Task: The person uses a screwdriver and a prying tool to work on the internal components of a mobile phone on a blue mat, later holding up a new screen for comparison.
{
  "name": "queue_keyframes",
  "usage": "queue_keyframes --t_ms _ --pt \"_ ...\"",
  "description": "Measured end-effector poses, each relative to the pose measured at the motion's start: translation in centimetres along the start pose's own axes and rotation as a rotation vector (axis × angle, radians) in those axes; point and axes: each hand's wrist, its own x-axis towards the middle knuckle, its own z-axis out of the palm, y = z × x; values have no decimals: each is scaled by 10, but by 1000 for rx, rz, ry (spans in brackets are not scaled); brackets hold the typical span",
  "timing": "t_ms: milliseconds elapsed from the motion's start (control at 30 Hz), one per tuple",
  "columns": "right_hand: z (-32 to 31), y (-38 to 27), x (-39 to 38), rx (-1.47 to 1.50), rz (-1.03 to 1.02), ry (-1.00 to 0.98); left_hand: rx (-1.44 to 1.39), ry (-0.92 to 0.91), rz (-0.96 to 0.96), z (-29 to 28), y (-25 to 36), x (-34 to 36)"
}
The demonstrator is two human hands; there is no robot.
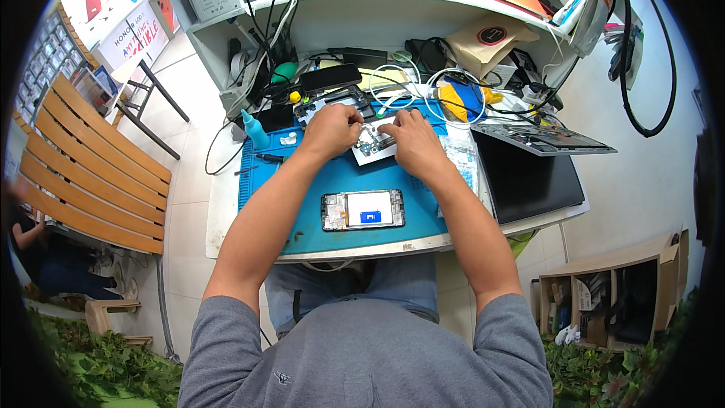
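My left hand (334, 128) is over the far part of a blue work mat (317, 238), fingers pinched together beside a small white tray (370, 158) with small metal parts on it. What the pinch holds is too small to tell. From the other side, my right hand (417, 142) bends its fingertips down onto the tray's parts, and what they grip is hidden. An opened phone frame (332, 211) with a white panel and a blue patch lies on the mat nearer me. Just beyond my left hand sits a dark disassembled device (313, 106).
A light blue squeeze bottle (255, 131) stands at the mat's left edge. An opened laptop (536, 181) lies at right, partly overhanging the table. Tangled white cables (411, 83), a black phone (331, 75) and a brown paper bag (487, 39) crowd the back under a shelf (317, 1).
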Motion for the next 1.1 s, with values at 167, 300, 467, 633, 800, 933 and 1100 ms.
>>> queue_keyframes --t_ms 167,300,467,633,800,933,1100 --pt "5 -2 2 -51 -53 31 65 45 78 7 -8 0" --pt "6 -4 1 -58 -83 38 56 77 122 10 -8 -1" --pt "4 -6 3 -65 -59 9 87 131 145 11 -9 -2" --pt "8 4 6 27 -46 25 35 232 171 1 -10 -14" --pt "0 5 3 99 -54 121 -84 233 134 -24 -21 -43" --pt "-31 -22 -30 257 -139 119 -242 164 32 -55 -26 -91" --pt "-37 -60 -74 326 -285 -156 -282 -27 -68 -82 -39 -155"
